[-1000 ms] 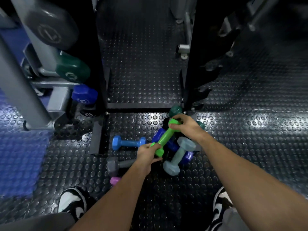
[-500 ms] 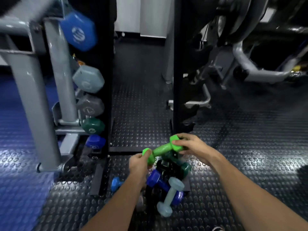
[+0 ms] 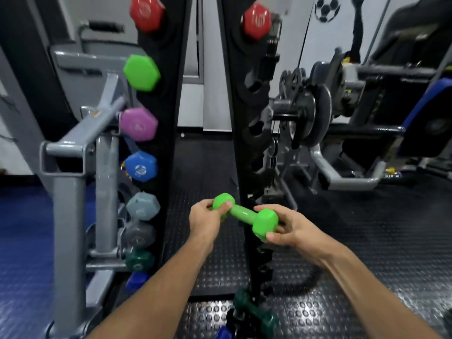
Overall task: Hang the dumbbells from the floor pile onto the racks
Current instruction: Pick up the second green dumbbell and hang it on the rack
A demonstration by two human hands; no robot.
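Only faint white marks show on the blue hexagonal dumbbell head (image 3: 141, 166) hanging on the left black upright rack (image 3: 171, 152) — I cannot read them. Both hands hold the glossy bright-green hex-ended dumbbell (image 3: 245, 217) between the racks: left hand (image 3: 204, 222) grips one end, right hand (image 3: 292, 228) pinches the other.

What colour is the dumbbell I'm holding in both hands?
Bright green dumbbell, clearest in the head view.

Both hands — left (image 3: 205, 222), right (image 3: 292, 231) — grip green dumbbell (image 3: 245, 217).
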